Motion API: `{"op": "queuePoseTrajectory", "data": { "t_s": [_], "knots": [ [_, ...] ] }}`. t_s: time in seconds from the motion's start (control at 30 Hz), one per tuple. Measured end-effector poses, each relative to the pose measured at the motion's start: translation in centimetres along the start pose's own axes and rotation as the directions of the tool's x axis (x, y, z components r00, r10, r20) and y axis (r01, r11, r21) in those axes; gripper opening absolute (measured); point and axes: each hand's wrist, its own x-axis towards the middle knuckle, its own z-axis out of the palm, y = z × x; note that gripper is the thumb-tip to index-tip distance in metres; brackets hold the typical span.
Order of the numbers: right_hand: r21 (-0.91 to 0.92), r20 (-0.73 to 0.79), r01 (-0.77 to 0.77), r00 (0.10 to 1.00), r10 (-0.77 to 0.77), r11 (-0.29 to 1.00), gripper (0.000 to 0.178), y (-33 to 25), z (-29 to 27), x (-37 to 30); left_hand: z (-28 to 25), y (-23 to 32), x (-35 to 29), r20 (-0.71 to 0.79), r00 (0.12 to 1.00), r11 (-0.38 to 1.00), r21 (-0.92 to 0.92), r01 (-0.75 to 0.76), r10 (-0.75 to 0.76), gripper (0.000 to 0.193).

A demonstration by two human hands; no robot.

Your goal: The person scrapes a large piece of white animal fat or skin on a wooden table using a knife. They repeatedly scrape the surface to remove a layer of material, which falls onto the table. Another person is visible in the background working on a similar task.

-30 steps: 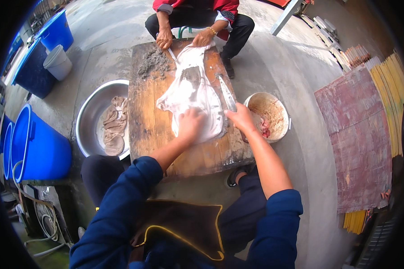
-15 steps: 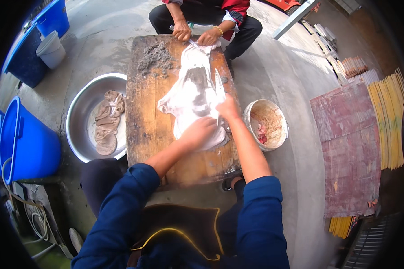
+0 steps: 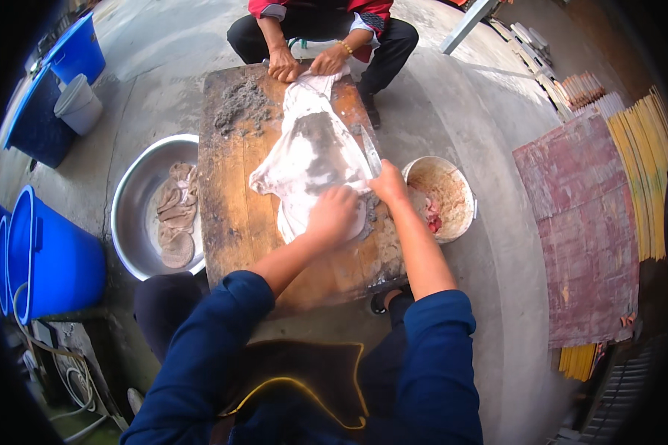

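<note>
On a worn wooden board [image 3: 237,215] in front of me lies a large, limp white piece of tripe [image 3: 298,167] with dark grey patches. My left hand [image 3: 334,213], slightly blurred, is curled on its near part, its fingers closed on the tripe. A knife [image 3: 372,153] is gripped in my right hand [image 3: 389,184] at the tripe's right edge, its blade pointing away from me. Across the board, another person's hands [image 3: 304,65] hold the tripe's far end; a handle shows by the person's left-side fist.
Grey scrapings [image 3: 241,107] are heaped at the board's far left. Left of it stands a metal basin [image 3: 130,222] with brownish folded pieces [image 3: 177,222]. A dirty white bucket [image 3: 453,194] with reddish scraps stands right. Blue tubs [image 3: 67,259] line the left; a reddish panel [image 3: 575,230] lies right.
My right hand and the knife have shifted slightly right of the tripe, the blade now tilting left. My left hand stays on the near part. The view has shifted a little.
</note>
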Motion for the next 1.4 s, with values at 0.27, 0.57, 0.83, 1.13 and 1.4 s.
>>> {"op": "queuePoseTrajectory", "data": {
  "t_s": [0.27, 0.57, 0.83, 1.13, 1.4],
  "knots": [
    [-0.153, 0.072, 0.206, 0.978, -0.197, 0.967, 0.036, -0.1, -5.8, -1.6, 4.1, 2.7, 1.8, 0.016, 1.000, 0.998, -0.052, 0.028, -0.027, 0.029],
    [-0.260, 0.450, 0.605, 0.765, -0.460, 0.752, 0.019, 1.4, -8.4, -1.7, 4.8, 2.0, 1.6, -0.067, 0.995, 0.979, -0.188, -0.083, 0.071, 0.029],
    [-0.353, 0.433, 0.641, 0.758, -0.488, 0.682, 0.014, 0.1, -7.2, 2.1, 6.2, 1.8, 1.6, -0.116, 0.964, 0.954, -0.210, 0.213, -0.240, 0.005],
    [-0.468, 0.336, 0.574, 0.819, -0.466, 0.672, 0.018, -1.9, -6.9, 5.7, 5.3, 1.9, 1.6, -0.183, 0.981, 0.989, -0.140, 0.040, -0.065, 0.006],
    [-0.463, 0.520, 0.623, 0.767, -0.377, 0.630, 0.021, 0.3, -9.6, -0.4, 5.4, 2.2, 1.6, -0.064, 0.995, 0.988, -0.137, 0.073, -0.083, 0.006]
  ]
}}
